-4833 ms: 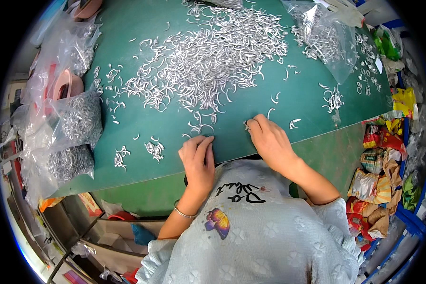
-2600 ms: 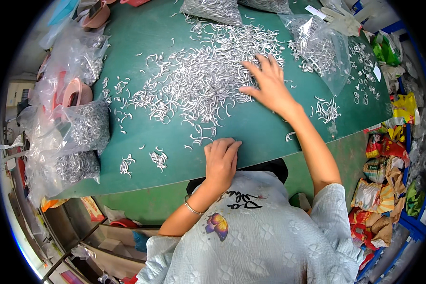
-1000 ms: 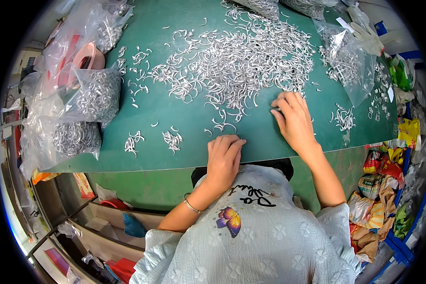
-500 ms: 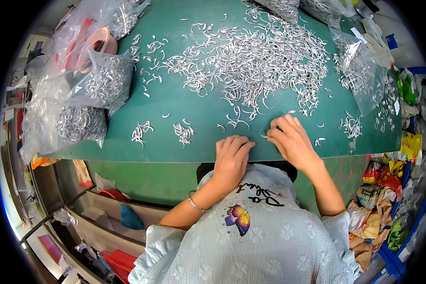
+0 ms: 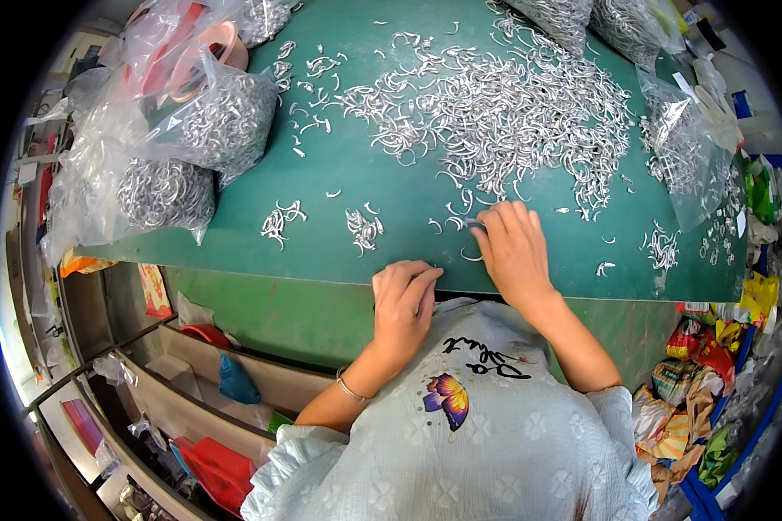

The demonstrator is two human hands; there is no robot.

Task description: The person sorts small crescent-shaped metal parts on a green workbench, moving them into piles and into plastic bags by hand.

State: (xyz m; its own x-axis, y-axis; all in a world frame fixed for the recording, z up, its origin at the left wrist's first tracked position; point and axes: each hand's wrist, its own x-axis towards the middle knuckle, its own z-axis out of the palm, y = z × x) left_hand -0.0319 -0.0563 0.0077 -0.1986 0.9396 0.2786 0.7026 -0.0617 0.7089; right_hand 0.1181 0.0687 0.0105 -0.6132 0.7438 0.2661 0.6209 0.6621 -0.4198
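My right hand [image 5: 514, 253] is over the green table [image 5: 391, 187], thumb and fingertips drawn together at a few loose curved silver metal pieces [image 5: 454, 222]. One piece seems to be at the fingertips, partly covered by them. Just below the fingers, another curved piece [image 5: 471, 256] lies alone on the table. My left hand [image 5: 404, 304] rests at the table's near edge with its fingers curled together; whatever they hold, if anything, is hidden. Farther off spreads a large heap of similar curved metal pieces [image 5: 504, 113].
Small clusters of pieces lie at the left [image 5: 282, 223], nearer the middle [image 5: 364, 232] and at the right [image 5: 662, 247]. Clear plastic bags [image 5: 226, 122] full of pieces and a pink basin [image 5: 226, 43] stand at the left. Another clear bag [image 5: 688, 148] lies at the right.
The view has shifted slightly. My right hand has moved leftward over the table to the loose pieces; the curved piece formerly at its fingertips now lies below them. My left hand has drawn back toward the edge.
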